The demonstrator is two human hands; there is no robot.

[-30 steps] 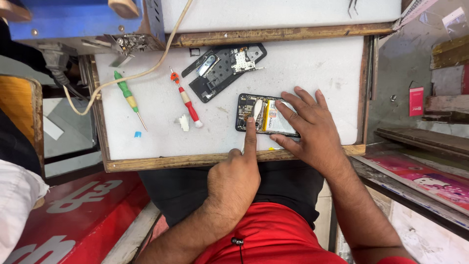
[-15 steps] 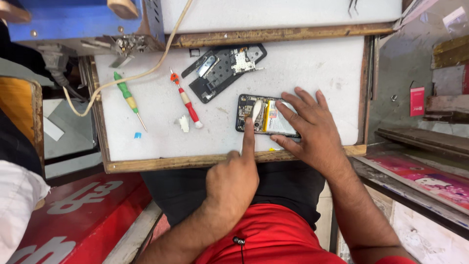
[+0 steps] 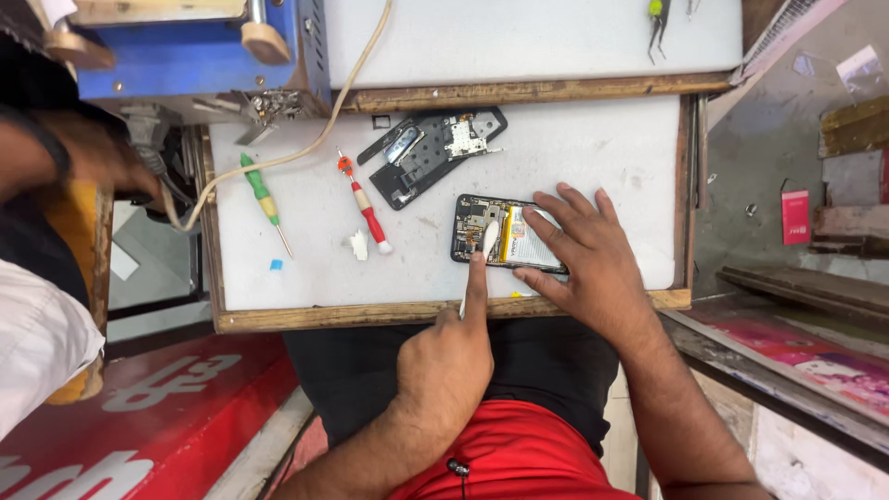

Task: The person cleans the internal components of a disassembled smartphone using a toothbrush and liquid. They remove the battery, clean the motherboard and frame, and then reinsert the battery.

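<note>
Two hands meet over the opened black smartphone [image 3: 507, 243], which lies back-off near the 5 o'clock part of the white wooden-framed work surface [image 3: 574, 148]. Our left hand [image 3: 446, 366] comes up from 6 o'clock, its fingers curled around a slim white plastic pry tool [image 3: 483, 255], with the forefinger stretched along it; the tip of the tool rests on the phone's inside, just beside the white battery with its yellow edge [image 3: 528, 248]. Our right hand [image 3: 593, 268] lies flat and spread at 3 o'clock of the phone, its fingers released and pressing on the battery end to steady it, gripping nothing.

As far as we can judge, the opening is done: the black inner cover plate with its small metal parts [image 3: 435, 153] lies apart at 12 o'clock of the phone. Work inside the body seems only begun, for the battery sits in place and the board looks untouched, and closing up is all left.

At 9 o'clock lie a red-and-white screwdriver [image 3: 364, 204] and, farther out, a green-and-yellow screwdriver [image 3: 263, 199], both untouched. A beige cable [image 3: 319, 139] crosses the surface toward a blue machine [image 3: 194, 56] at 11 o'clock.
</note>
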